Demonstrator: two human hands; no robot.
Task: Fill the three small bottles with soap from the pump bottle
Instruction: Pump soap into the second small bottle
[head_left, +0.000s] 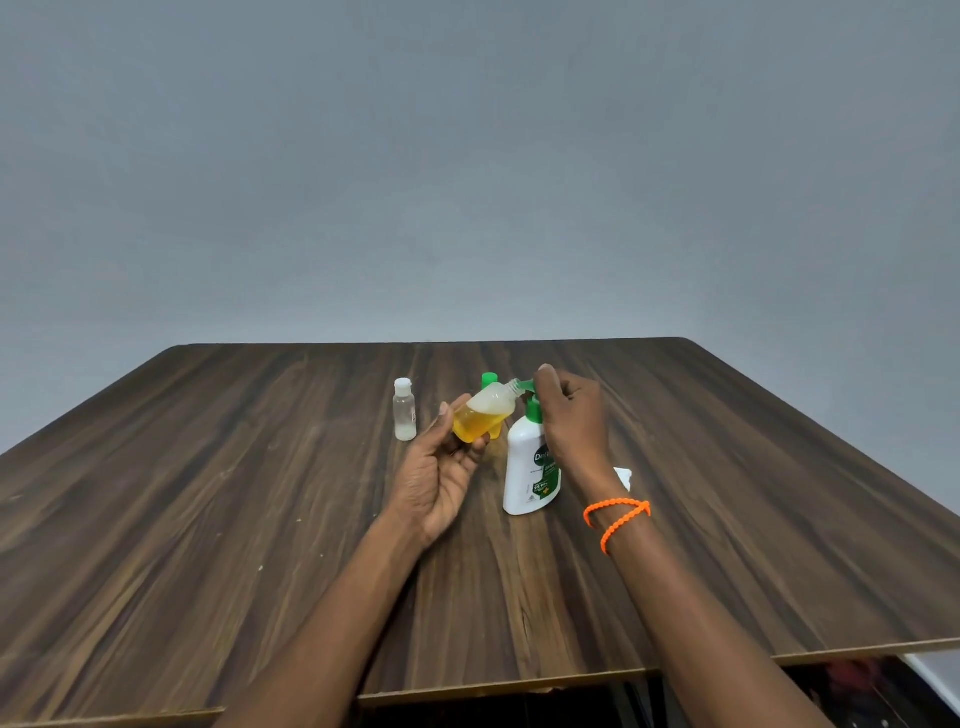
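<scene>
here, left hand (441, 467) gripping tilted small bottle (483, 413), right hand (571, 415) pressing pump bottle (530, 467)

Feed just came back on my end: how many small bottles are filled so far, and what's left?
Done: apparently one, the green-capped bottle behind, mostly hidden. In hand: the left hand tilts a part-filled bottle at the spout while the right hand works the pump bottle. Left: the clear bottle, capped and seemingly empty.
</scene>
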